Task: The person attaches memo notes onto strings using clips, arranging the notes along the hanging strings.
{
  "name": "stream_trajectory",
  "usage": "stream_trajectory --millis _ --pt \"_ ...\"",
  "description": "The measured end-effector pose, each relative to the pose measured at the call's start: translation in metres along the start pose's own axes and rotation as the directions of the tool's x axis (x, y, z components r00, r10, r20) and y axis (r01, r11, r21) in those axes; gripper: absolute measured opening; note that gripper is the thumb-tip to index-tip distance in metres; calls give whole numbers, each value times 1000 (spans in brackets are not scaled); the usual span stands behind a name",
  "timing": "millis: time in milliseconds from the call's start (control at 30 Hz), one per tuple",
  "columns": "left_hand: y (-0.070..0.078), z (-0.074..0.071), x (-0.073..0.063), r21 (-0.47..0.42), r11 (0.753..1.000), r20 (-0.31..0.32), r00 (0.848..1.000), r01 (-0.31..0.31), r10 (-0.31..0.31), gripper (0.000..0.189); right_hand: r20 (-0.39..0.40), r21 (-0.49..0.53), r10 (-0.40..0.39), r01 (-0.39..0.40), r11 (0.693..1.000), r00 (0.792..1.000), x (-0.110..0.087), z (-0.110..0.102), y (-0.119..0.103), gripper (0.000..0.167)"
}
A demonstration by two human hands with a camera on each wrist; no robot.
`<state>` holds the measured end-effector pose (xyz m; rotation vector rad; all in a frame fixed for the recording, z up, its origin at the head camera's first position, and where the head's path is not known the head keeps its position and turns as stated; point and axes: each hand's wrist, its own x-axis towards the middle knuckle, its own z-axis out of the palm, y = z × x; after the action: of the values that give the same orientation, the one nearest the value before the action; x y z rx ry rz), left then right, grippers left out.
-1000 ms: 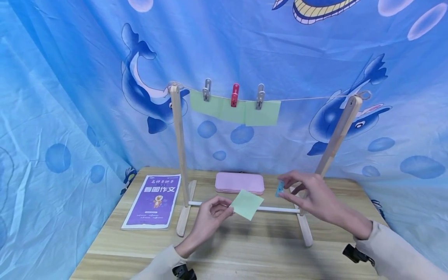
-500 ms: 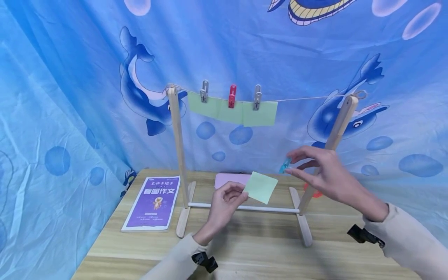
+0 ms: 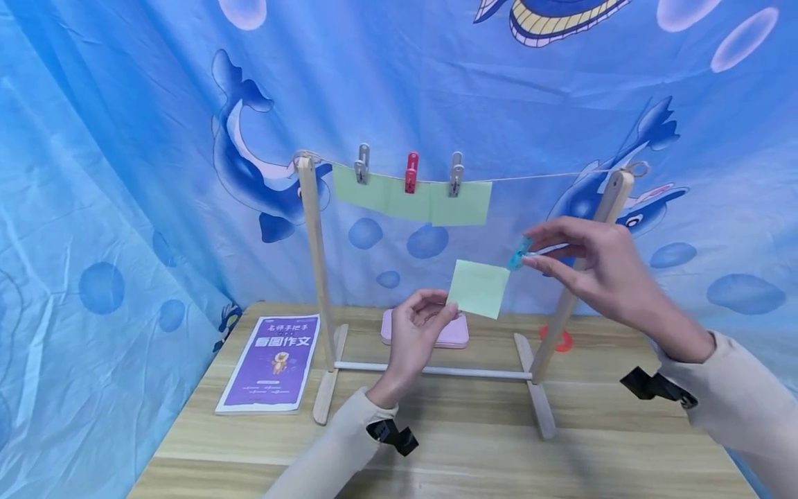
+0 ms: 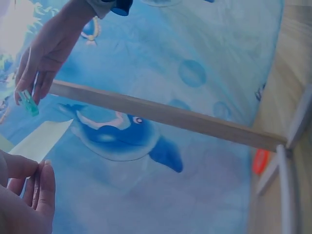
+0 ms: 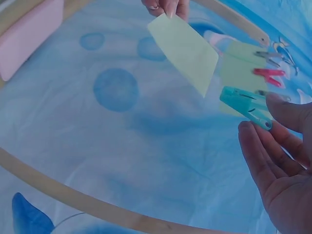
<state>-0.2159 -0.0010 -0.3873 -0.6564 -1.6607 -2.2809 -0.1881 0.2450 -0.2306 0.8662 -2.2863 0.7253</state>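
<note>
My left hand (image 3: pixel 416 339) pinches one corner of a square green paper note (image 3: pixel 479 289), held up in front of the wooden stand. To its right, my right hand (image 3: pixel 592 267) pinches a teal clothespin (image 3: pixel 519 254) between thumb and fingers. In the head view the clothespin's tip lies close beside the note's upper right corner; the right wrist view shows a gap between the clothespin (image 5: pixel 246 105) and the note (image 5: pixel 187 51). Above them, several green notes (image 3: pixel 461 203) hang from a string (image 3: pixel 542 176), clipped by two grey clothespins (image 3: pixel 456 174) and a red clothespin (image 3: pixel 411 173).
The stand has a left post (image 3: pixel 316 263), a right post (image 3: pixel 564 312) and a white crossbar (image 3: pixel 436 371). A purple booklet (image 3: pixel 271 364) lies at the left. Behind the crossbar is a pink case (image 3: pixel 457 337). A red ring (image 3: pixel 564 341) lies by the right post.
Both hands have risen toward the string, carrying the note and the clothespin. The left hand has also shifted right. The pink case and the red ring have become more visible.
</note>
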Motion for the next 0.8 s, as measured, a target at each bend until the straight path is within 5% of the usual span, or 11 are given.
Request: stream_trajectory --millis 300,800 --pt "16 13 23 -80 992 4 995 -98 99 25 -46 4 -4 4 1000 999 19 -9 -4 30" --pt "29 36 46 -186 975 -17 993 -120 119 25 -148 -34 2 -7 999 989 50 -24 -12 16"
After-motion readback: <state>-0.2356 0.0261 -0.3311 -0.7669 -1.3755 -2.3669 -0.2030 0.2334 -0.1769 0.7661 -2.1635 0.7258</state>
